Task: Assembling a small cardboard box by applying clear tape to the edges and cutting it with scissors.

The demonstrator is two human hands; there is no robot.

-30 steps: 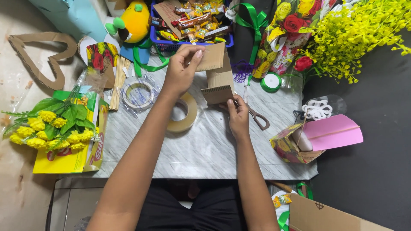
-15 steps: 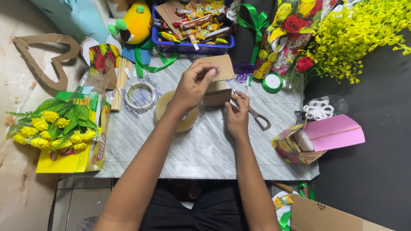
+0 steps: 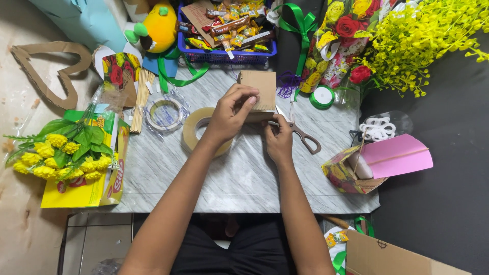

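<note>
1. Head view: the left hand (image 3: 232,114) lies on top of a small brown cardboard box (image 3: 259,89) on the grey marble-patterned counter (image 3: 244,173), its fingers (image 3: 243,95) curled closed over the box's left edge and front face.
2. The right hand (image 3: 279,141) sits just below the box, fingers bent and pinched against its lower right corner.
3. The box stands near the counter's far middle, its flat face turned towards the camera.
4. A wide roll of clear brownish packing tape (image 3: 196,130) lies flat beneath the left wrist, partly hidden by it.
5. Brown-handled scissors (image 3: 305,138) rest just right of the right hand.
6. Left of the tape sits a smaller clear tape roll in plastic wrap (image 3: 164,113).
7. Behind the box stands a blue plastic basket of wrapped snacks (image 3: 226,53).
</note>
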